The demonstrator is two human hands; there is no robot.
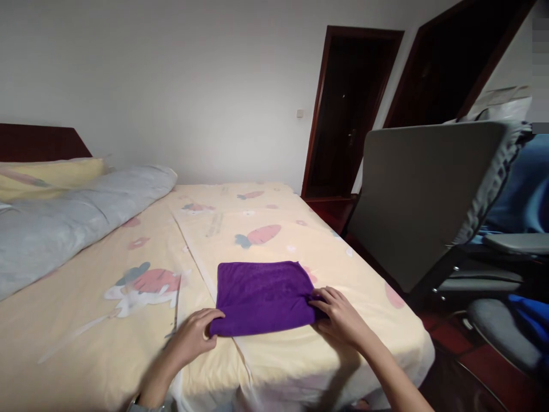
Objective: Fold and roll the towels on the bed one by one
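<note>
A purple towel (pixel 263 289) lies near the front edge of the bed, its near side folded over towards the far side in a band. My left hand (pixel 198 332) pinches the near left corner of that fold between thumb and fingers. At the opposite end, my right hand (pixel 337 315) grips the right side of the folded band, with the fingers on top and the thumb largely hidden below. The towel's far edge rests flat on the yellow bedsheet (pixel 214 229), which is printed with carrots.
A rolled grey quilt (pixel 98 206) and a yellow pillow (pixel 55 171) lie to the left, before a dark headboard (pixel 38 143). On the right, a grey chair back (pixel 429 194) stands close to the bed. A dark door (pixel 347 114) is behind.
</note>
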